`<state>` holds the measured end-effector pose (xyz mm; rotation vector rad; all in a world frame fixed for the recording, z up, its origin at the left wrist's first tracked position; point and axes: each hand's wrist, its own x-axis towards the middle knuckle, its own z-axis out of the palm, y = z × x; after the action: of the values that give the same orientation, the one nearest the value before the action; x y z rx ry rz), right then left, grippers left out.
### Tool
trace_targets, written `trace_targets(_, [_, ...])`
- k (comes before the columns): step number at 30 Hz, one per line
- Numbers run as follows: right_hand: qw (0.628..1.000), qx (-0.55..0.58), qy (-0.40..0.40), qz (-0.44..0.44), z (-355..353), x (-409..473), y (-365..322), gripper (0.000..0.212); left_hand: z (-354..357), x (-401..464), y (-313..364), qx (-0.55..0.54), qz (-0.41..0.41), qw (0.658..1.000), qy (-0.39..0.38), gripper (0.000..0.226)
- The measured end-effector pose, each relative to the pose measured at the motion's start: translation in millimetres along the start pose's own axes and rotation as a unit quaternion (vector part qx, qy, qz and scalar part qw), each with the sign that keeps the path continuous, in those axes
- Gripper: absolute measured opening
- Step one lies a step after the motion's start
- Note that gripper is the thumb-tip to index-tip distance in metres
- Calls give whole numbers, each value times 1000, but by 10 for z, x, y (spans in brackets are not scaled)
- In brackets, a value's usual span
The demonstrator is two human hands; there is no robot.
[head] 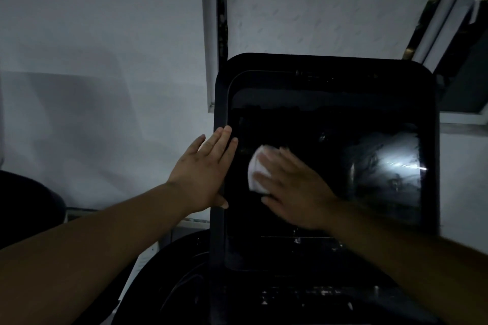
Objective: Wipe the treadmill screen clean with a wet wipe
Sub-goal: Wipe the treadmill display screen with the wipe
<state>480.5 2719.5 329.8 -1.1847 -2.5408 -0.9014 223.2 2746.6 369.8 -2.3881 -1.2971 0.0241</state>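
Glossy black treadmill screen — folded white wet wipe pressed flat at its left-centre under right hand; left hand splayed, empty, bracing frame — overlapping strokes advisable, smeared right side remained

My right hand lies flat on the dark treadmill screen, its fingers pressing a white wet wipe that shows just past the fingertips, blurred. My left hand rests open against the console's left bezel, fingertips reaching the screen's edge, close beside the wipe. A bright reflection glares on the glass well beyond my right knuckles.
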Motion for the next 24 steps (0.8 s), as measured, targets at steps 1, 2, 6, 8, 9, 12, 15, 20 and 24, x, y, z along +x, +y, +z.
trace_targets(1, [1000, 7, 1, -12, 73, -183, -143, 53, -2, 0, 1, 2, 0, 1000, 0, 138])
trace_targets(2, [1000, 8, -6, -24, 136, -346, -271, 53, -3, -3, 3, 3, 0, 1000, 0, 138])
trace_targets(6, [998, -7, -29, -52, 152, -571, -416, 54, -16, -11, 20, 5, 1, 1000, 0, 138])
trace_targets(8, [996, -27, -26, -77, 110, -486, -277, 49, -29, -14, 28, 7, 1, 1000, -2, 137])
trace_targets(9, [996, -33, -22, -82, 88, -408, -176, 46, -35, -14, 30, 7, 0, 1000, -2, 137])
trace_targets(12, [998, -51, -3, -43, 3, -58, 192, 45, -30, -17, 32, 0, -3, 1000, 2, 138])
trace_targets(15, [997, -76, 0, -13, -121, 316, 466, 46, -18, -12, 37, 1, -4, 1000, 4, 139])
trace_targets(20, [998, -49, 0, 33, -201, 555, 518, 54, -16, -2, 27, 3, -7, 1000, -2, 137])
trace_targets(24, [1000, -6, -5, 6, -85, 178, 190, 54, -9, -5, 25, 1, -11, 1000, -4, 139])
